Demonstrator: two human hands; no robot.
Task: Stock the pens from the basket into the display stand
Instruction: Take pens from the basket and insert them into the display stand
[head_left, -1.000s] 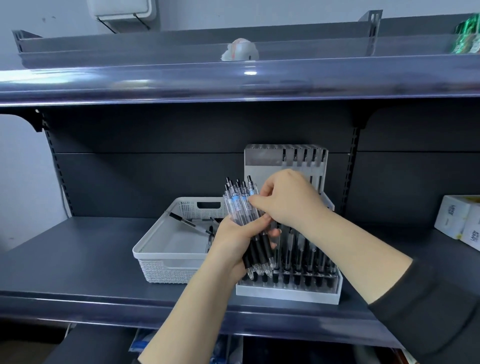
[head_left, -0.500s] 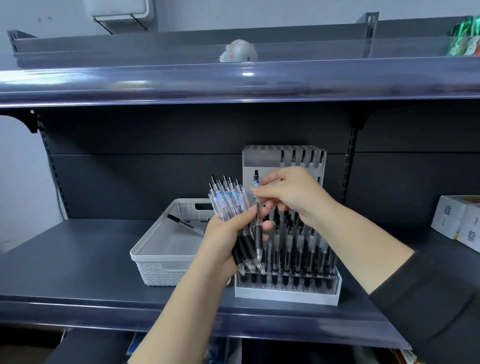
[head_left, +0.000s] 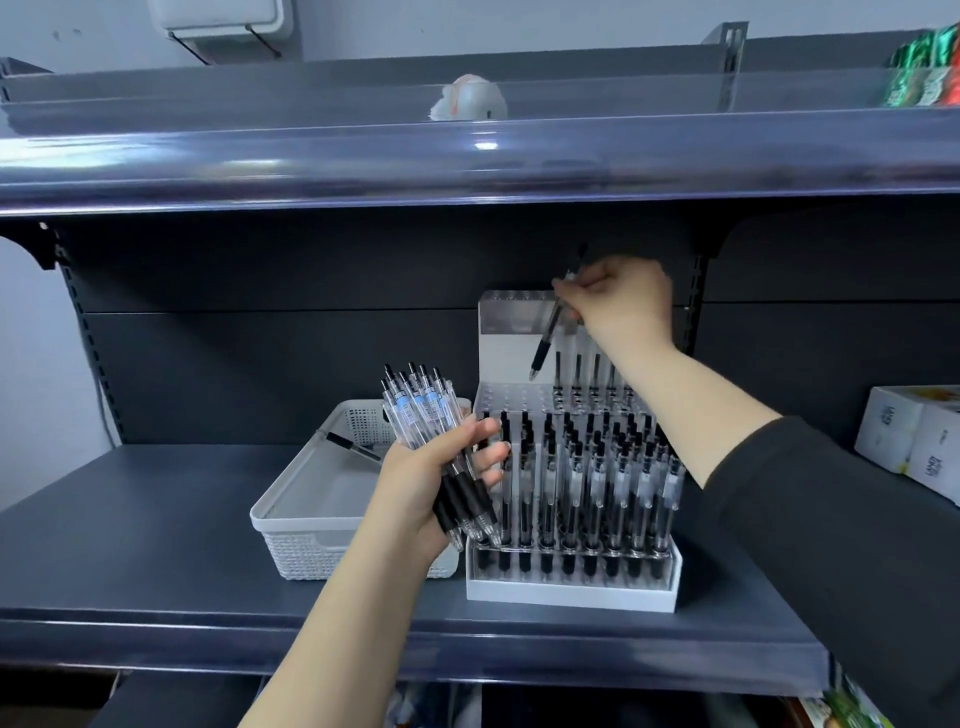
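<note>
Head view shows the right hand (head_left: 621, 299) has pulled one pen (head_left: 545, 338) off the bunch (head_left: 441, 457) gripped in the left hand (head_left: 431, 483) and pinches it over the display stand (head_left: 571, 592)'s far row, basket (head_left: 306, 535) at left nearly emptied.

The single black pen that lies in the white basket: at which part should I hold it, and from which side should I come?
Pinch the pen at mid-barrel, coming from above through the open top of the basket. It lies slanted against the back wall, so mid-barrel stands clear of walls and floor. The left hand grips a bundle of pens, so it looks like the right hand's job.
</note>
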